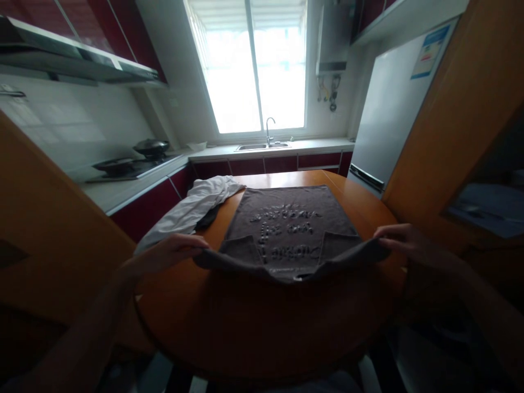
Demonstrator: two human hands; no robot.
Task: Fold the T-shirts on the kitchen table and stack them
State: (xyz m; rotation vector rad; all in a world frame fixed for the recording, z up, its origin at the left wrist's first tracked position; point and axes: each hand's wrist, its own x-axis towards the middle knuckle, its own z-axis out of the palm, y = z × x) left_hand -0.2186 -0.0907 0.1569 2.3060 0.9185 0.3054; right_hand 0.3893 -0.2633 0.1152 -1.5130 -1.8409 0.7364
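Observation:
A dark brown T-shirt [286, 229] with pale printed lettering lies spread on a round wooden table [254, 322], its sleeves folded inward. My left hand [172, 252] pinches the near left edge of the shirt. My right hand [403, 240] pinches the near right edge. Between the two hands the near edge is lifted slightly off the table.
A white garment over a dark one [192, 210] lies at the table's far left. A white fridge [393, 120] stands at the right, a counter with sink [264, 146] under the window, a stove with pans [131, 161] at the left. Wooden panels flank both sides.

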